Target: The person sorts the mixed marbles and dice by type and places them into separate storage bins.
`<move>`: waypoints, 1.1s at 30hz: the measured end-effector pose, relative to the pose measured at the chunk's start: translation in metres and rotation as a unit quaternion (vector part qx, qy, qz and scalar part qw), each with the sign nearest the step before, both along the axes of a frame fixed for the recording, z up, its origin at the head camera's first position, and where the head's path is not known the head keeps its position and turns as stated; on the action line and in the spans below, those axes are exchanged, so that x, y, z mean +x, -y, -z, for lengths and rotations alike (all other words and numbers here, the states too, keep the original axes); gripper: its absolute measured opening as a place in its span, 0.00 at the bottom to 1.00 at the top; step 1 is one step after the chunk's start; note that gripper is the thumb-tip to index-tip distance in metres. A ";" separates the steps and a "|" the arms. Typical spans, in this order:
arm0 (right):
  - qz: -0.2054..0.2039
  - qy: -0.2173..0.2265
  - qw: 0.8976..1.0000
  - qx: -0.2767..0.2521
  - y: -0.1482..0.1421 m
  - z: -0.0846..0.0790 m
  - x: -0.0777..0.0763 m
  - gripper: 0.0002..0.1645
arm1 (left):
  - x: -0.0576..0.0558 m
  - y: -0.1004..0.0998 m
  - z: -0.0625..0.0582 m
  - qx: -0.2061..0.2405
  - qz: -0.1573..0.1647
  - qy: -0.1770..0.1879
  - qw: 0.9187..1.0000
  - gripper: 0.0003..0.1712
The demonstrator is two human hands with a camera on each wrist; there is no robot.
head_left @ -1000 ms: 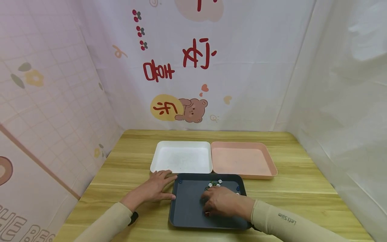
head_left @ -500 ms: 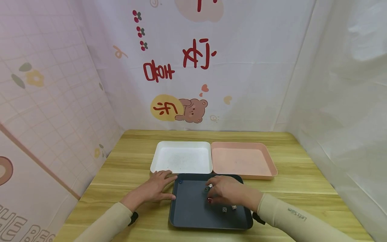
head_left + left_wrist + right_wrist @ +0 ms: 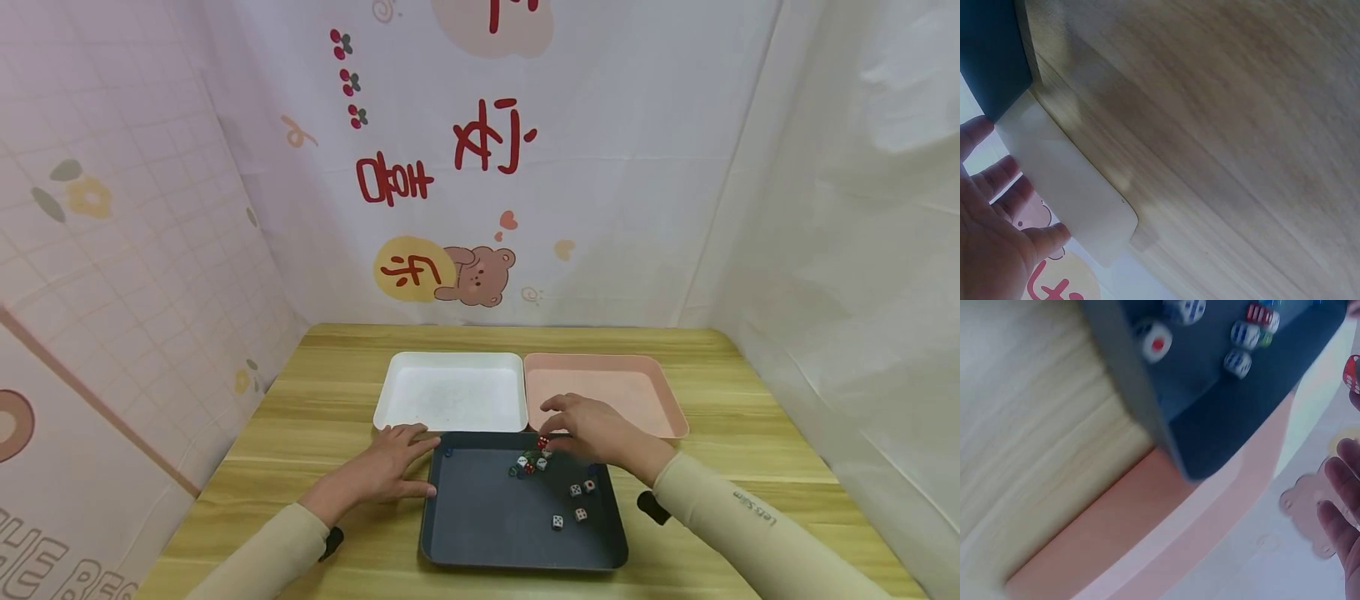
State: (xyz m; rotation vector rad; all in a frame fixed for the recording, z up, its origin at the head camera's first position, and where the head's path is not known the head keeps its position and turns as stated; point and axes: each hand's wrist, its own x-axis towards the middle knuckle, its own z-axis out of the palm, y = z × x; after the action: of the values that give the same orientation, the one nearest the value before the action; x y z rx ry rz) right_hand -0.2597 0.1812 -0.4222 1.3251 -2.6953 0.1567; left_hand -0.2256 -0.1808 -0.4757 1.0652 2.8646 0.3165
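Red die point(image 3: 542, 442) is showing at the far rim of the dark tray point(image 3: 480, 517), right of its middle, and is being pinched in the right hand point(image 3: 596, 429). Right grip is nearly closed, holding just that one die; its other fingers are extending loosely past the dark tray's far rim. Left hand point(image 3: 378, 467) is lying at the dark tray's left rim, fingers spread and mostly straight, grip wide, having hold of nothing.

Inside the dark tray, toward the far side, a small cluster is sitting: white dice point(image 3: 522, 461), a second red die point(image 3: 529, 468) and a green piece point(image 3: 513, 472), some pieces too small to tell. Four white dice are lying scattered in the dark tray's right half. A blue piece point(image 3: 448, 452) is sitting in its far left corner.

White tray point(image 3: 453, 383) is standing just beyond the dark tray, to the left; pink tray point(image 3: 600, 379) is standing beyond it, to the right. All three trays are resting on a wooden worktop point(image 3: 337, 383). Printed curtain point(image 3: 637, 167) is hanging well behind the dark tray.
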 end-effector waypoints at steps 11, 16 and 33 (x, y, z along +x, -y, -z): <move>0.065 0.007 0.997 -0.028 -0.037 0.013 -0.027 0.10 | 0.000 0.002 0.001 0.011 0.005 -0.010 1.000 0.46; 0.104 0.024 0.994 -0.025 -0.052 0.017 -0.035 0.10 | 0.001 0.002 0.000 0.003 0.000 -0.002 1.000 0.46; 0.157 0.049 0.985 -0.043 -0.096 0.035 -0.049 0.07 | 0.002 0.001 -0.001 -0.005 -0.002 -0.001 1.000 0.46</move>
State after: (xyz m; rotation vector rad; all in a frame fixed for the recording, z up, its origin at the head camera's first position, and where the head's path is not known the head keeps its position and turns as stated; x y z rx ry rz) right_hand -0.3087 0.2773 -0.4574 0.8747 -2.8989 0.3077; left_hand -0.2236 -0.1820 -0.4748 1.0593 2.8673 0.3001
